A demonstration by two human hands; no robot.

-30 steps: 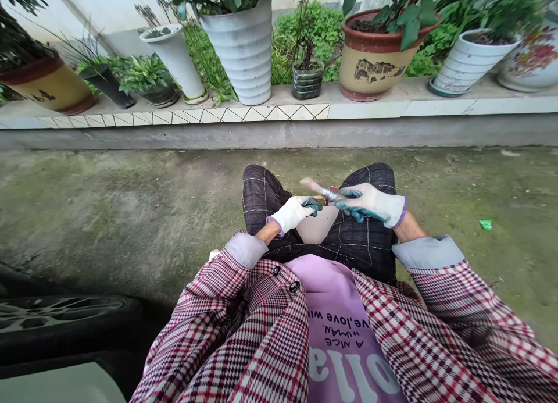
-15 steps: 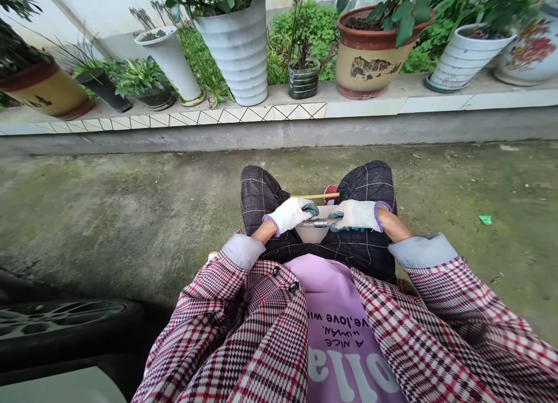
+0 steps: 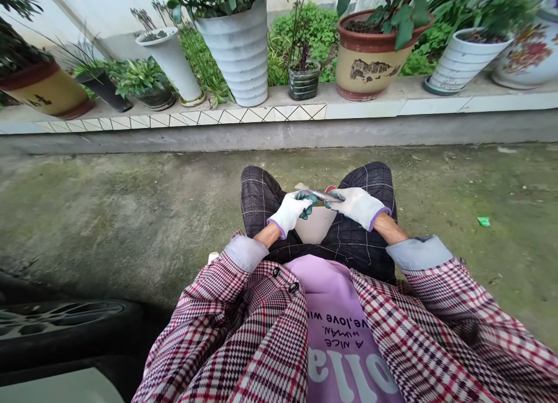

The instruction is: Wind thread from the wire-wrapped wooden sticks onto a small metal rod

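A grey rod with a silvery wrapped stretch (image 3: 321,195) is held between my hands above my lap, slanting down to the right; a pale end sticks out at its far left. My left hand (image 3: 291,212), in a white glove with green fingers and a purple cuff, has its fingers curled against the rod's left part. My right hand (image 3: 358,207), gloved alike, grips the right end between thumb and fingers. Below the rod, a flat beige surface (image 3: 314,225) shows between my thighs; what it belongs to is hidden.
Potted plants, among them a white ribbed pot (image 3: 235,51) and a tan pot (image 3: 370,60), line a low tiled ledge (image 3: 361,109) ahead. A black wheel (image 3: 65,327) stands at lower left. A green scrap (image 3: 483,221) lies on the concrete floor (image 3: 131,205) to the right.
The rod has been raised away from my lap and turned from nearly level to a slant, left end farther out. The thin yellowish stick seen between my knees no longer shows as a separate line.
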